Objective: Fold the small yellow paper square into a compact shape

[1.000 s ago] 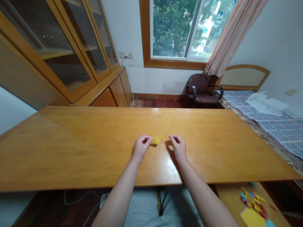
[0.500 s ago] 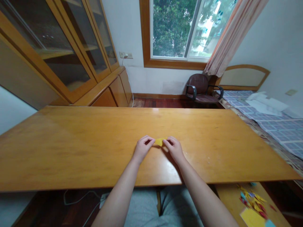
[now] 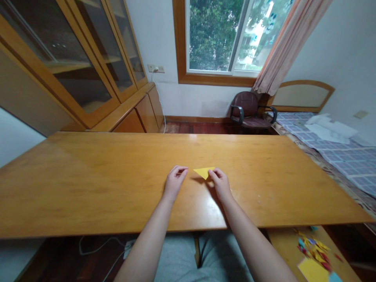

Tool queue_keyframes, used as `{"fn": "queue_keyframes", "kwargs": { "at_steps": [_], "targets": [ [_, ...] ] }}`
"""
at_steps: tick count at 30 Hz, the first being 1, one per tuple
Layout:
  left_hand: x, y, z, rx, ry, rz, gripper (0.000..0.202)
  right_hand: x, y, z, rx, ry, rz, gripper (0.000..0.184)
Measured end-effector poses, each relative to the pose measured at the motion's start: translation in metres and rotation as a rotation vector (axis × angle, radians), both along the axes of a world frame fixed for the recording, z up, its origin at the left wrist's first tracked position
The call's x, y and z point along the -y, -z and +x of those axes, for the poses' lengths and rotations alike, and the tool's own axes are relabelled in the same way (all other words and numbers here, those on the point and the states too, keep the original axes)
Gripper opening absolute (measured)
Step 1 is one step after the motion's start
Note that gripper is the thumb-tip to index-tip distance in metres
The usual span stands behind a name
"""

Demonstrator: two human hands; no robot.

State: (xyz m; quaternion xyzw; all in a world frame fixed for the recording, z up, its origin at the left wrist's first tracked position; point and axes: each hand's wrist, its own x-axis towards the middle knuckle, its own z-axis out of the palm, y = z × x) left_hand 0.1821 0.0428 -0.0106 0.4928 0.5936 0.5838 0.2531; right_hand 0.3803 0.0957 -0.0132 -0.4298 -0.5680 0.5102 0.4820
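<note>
A small yellow folded paper triangle [image 3: 203,172] is held just above the middle of the wooden table [image 3: 88,184]. My right hand [image 3: 220,183] pinches its right corner between thumb and fingers. A short way to the left of the paper, my left hand [image 3: 175,181] hovers with its fingers curled and thumb meeting fingertip, and nothing shows in it.
A lower wooden surface [image 3: 284,244] at the bottom right carries several coloured paper scraps [image 3: 313,250] and a yellow sheet [image 3: 313,271]. A glass-fronted cabinet [image 3: 73,58] stands at the left. Behind the table are a dark armchair [image 3: 249,109], a window and a bed [image 3: 337,152].
The paper passed from my left hand to my right hand. Both hands met at the paper half a second ago, then the left let go and the right drew it slightly rightward.
</note>
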Motion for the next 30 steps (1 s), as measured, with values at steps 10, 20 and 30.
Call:
{"fn": "queue_keyframes", "kwargs": {
  "at_steps": [10, 20, 30],
  "targets": [
    [0.004, -0.002, 0.011, -0.28, 0.248, 0.061, 0.036, 0.001, -0.005, -0.003, 0.053, -0.05, 0.045, 0.03],
    [0.005, -0.005, 0.011, -0.263, 0.267, -0.005, 0.031, 0.001, -0.004, -0.003, 0.099, -0.118, 0.076, 0.032],
    [0.006, -0.009, 0.012, -0.239, 0.279, -0.062, 0.028, 0.002, -0.009, -0.004, 0.103, -0.123, 0.069, 0.035]
  ]
}}
